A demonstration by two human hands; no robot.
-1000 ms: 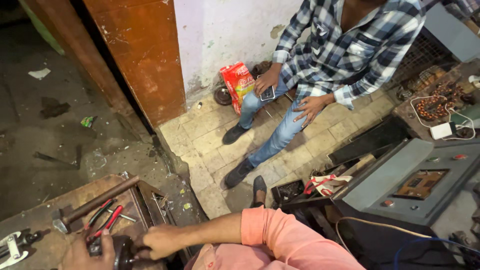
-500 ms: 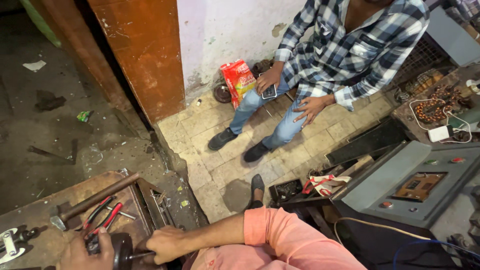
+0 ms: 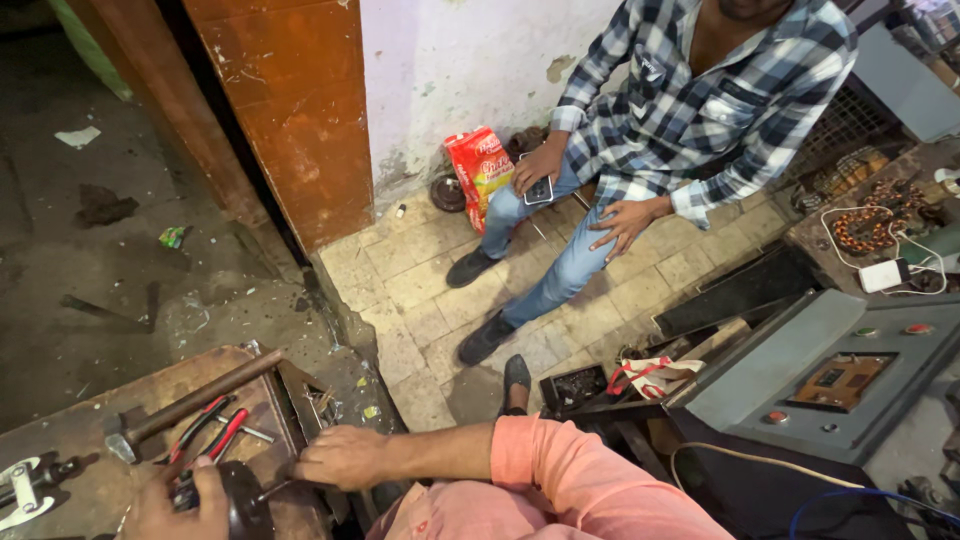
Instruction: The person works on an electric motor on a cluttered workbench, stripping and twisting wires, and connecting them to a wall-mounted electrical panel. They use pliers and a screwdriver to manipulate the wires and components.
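Observation:
At the bottom left, my left hand holds a dark round metal part on the worn wooden workbench. My right hand, fingers closed, grips a thin metal tool whose tip reaches the round part. My right arm in a salmon-pink sleeve crosses the bottom of the view. Just beyond my hands lie red-handled pliers and a hammer with a long dark handle.
A person in a checked shirt and jeans sits on the tiled floor by the wall, phone in hand, beside a red packet. A grey machine with buttons stands at right. A rust-coloured door is at the back.
The camera view has shifted slightly. My right hand has moved right, off the round part, drawing the thin tool out. The seated person has shifted their legs.

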